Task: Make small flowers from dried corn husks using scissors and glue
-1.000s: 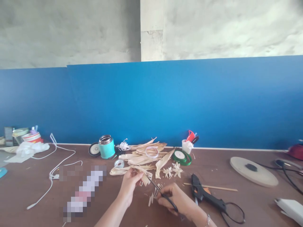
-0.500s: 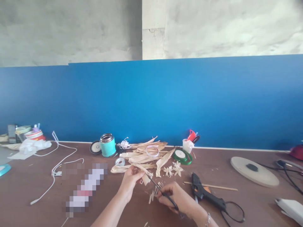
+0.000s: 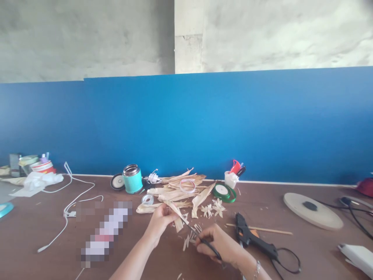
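Observation:
My left hand (image 3: 159,223) pinches a pale dried husk strip (image 3: 175,210) at the middle of the table. Dark scissors (image 3: 208,245) are in my right hand (image 3: 217,243), their blades pointing up and left to the strip's edge. Small cut slivers (image 3: 186,243) lie below the blades. Behind my hands is a pile of dried husks (image 3: 171,190) with a clear tape ring (image 3: 188,186) on top. Two pale petal flowers (image 3: 218,208) rest right of the pile, near a green ribbon spool (image 3: 222,190).
A black glue gun (image 3: 256,241) lies right of my right hand, across a wooden stick (image 3: 271,231). Farther right is a round disc (image 3: 320,214). A turquoise jar (image 3: 133,181), a white cup (image 3: 231,179) with tools and white cables (image 3: 65,202) stand or lie around.
The husk strip and the scissor blades have shifted slightly against each other, with the strip's end now lying along the blades. My left hand has moved a little left.

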`<state>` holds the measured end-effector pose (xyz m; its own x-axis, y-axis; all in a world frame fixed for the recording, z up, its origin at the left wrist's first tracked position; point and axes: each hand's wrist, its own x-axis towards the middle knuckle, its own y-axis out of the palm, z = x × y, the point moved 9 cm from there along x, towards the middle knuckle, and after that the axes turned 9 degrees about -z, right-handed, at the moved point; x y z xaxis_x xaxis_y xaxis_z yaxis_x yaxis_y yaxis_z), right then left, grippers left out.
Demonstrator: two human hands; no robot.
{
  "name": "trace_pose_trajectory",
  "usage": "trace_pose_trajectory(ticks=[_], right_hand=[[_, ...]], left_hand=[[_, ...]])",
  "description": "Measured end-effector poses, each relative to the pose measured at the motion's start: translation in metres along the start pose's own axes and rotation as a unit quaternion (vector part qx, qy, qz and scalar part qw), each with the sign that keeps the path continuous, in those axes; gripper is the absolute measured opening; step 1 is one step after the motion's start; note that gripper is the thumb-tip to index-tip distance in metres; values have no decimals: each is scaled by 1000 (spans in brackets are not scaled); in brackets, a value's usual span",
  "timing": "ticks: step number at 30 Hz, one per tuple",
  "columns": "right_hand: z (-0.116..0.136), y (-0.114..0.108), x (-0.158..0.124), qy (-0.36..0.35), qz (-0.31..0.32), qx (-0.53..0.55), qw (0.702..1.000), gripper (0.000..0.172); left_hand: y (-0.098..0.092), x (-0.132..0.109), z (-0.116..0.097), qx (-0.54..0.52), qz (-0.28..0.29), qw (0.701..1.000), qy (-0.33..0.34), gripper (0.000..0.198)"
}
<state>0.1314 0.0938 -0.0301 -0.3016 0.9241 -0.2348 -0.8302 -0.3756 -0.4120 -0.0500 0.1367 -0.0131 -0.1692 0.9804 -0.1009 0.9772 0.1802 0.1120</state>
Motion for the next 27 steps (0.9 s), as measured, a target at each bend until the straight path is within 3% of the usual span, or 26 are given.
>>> trace_pose_trajectory(ticks=[10, 18, 27], right_hand=[[-5, 0, 1, 24, -4, -3, 1000, 18], [1, 4, -3, 40, 15, 25, 999, 19], [6, 2, -6, 45, -11, 4, 999, 20]], left_hand=[[4, -3, -4, 2, 12, 1000, 0, 21], [-14, -1, -7, -59, -65, 996, -8, 20], [-10, -6, -11, -57, -72, 996, 2, 18]])
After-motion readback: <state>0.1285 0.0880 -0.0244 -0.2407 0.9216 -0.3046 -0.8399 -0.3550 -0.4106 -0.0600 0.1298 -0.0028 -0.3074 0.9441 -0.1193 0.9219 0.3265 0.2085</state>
